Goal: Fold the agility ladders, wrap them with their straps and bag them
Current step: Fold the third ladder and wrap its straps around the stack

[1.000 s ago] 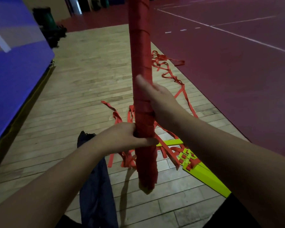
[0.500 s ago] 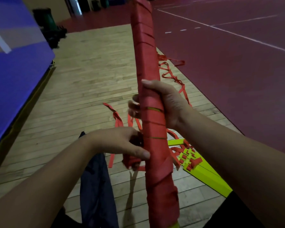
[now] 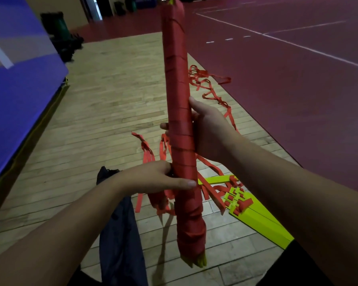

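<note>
From my end I have the wrapped ladder bundle (image 3: 178, 112) standing close to upright between both hands, its top tipped a little away and to the left. It is wound in red strap along its whole length, and yellow-green rung ends (image 3: 196, 263) poke out at the bottom. The right hand (image 3: 209, 133) grips it around the middle: thumb up along the right edge, fingers curled behind, with their tips showing on the bundle's left side. The left hand (image 3: 151, 178) holds it just below the right one, thumb laid across the front and the other fingers hidden behind, so I cannot tell how tightly they close.

Below and to the right of the left hand, a second ladder (image 3: 256, 215) lies on the wooden floor (image 3: 103, 112), its yellow-green rungs stacked flat. Its loose red straps (image 3: 211, 87) trail away past the right hand. A dark bag (image 3: 120, 234) lies on the floor under the left wrist. Far left of the left arm I see a blue mat (image 3: 19, 89)
</note>
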